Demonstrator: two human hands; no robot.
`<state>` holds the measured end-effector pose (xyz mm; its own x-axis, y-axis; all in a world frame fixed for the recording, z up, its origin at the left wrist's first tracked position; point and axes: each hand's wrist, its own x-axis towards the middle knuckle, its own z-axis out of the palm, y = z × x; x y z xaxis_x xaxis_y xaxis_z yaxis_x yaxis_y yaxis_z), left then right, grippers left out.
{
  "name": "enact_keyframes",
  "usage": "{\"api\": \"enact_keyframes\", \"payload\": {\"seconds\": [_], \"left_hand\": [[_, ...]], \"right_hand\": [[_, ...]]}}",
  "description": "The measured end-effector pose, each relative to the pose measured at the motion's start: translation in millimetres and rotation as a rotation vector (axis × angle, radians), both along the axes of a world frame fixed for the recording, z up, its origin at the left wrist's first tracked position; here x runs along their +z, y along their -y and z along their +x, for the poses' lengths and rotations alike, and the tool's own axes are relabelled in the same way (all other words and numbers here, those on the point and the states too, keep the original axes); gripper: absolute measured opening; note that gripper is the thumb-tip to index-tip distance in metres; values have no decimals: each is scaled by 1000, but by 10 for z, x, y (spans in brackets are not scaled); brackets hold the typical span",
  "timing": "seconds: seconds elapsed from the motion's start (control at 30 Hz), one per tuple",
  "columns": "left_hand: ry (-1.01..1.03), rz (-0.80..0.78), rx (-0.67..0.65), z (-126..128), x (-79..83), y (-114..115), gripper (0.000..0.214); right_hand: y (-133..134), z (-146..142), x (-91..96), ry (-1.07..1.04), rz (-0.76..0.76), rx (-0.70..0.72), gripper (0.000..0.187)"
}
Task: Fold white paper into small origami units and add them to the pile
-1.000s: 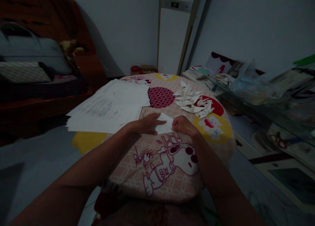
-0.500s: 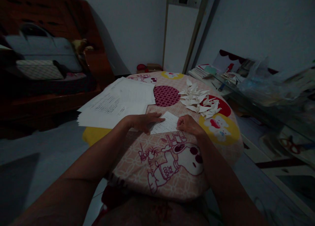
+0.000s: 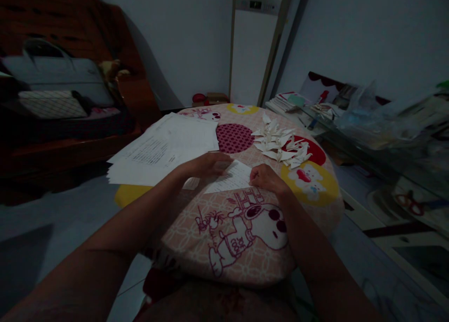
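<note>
A small folded sheet of paper [image 3: 235, 178] with lines of print lies on the cloth-covered round table in front of me. My right hand [image 3: 265, 177] has its fingers closed on the sheet's right corner. Over the left part of the sheet, my left hand [image 3: 206, 165] reaches with fingers stretched out; whether they touch the paper I cannot tell. A small strip of paper [image 3: 191, 183] shows beneath the left wrist. Beyond my right hand sits a heap of folded white paper cranes [image 3: 280, 142].
A spread stack of printed sheets [image 3: 150, 156] covers the table's left side. The patterned tablecloth [image 3: 196, 228] hangs over the near edge. At right stands a glass-topped cabinet [image 3: 365, 158] with plastic bags and red-handled scissors [image 3: 410, 204]. Bags [image 3: 56, 79] rest on a wooden bench at left.
My left hand has lifted a little and its fingers no longer press flat on the sheet. More of the sheet's left end shows. My right hand keeps its hold on the corner.
</note>
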<state>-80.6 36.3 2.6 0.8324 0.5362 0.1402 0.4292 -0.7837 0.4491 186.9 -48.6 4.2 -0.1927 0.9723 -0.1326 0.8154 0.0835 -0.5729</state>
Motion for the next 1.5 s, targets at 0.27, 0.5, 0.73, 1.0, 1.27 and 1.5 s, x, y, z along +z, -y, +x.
{"api": "enact_keyframes", "payload": {"seconds": [0.27, 0.5, 0.73, 1.0, 1.27, 1.5], "left_hand": [[16, 42, 55, 397, -376, 103, 47], [56, 53, 144, 396, -437, 145, 52], [150, -24, 231, 398, -428, 84, 60], [356, -109, 312, 356, -402, 52, 53], [598, -453, 344, 377, -507, 35, 60], [698, -533, 437, 415, -501, 52, 49]], "right_hand": [[56, -99, 24, 105, 70, 68, 3], [149, -289, 122, 183, 139, 141, 11], [63, -129, 49, 164, 272, -60, 27], [67, -108, 34, 228, 243, -71, 28], [20, -75, -70, 153, 275, -101, 37], [19, -91, -86, 129, 276, -119, 33]]}}
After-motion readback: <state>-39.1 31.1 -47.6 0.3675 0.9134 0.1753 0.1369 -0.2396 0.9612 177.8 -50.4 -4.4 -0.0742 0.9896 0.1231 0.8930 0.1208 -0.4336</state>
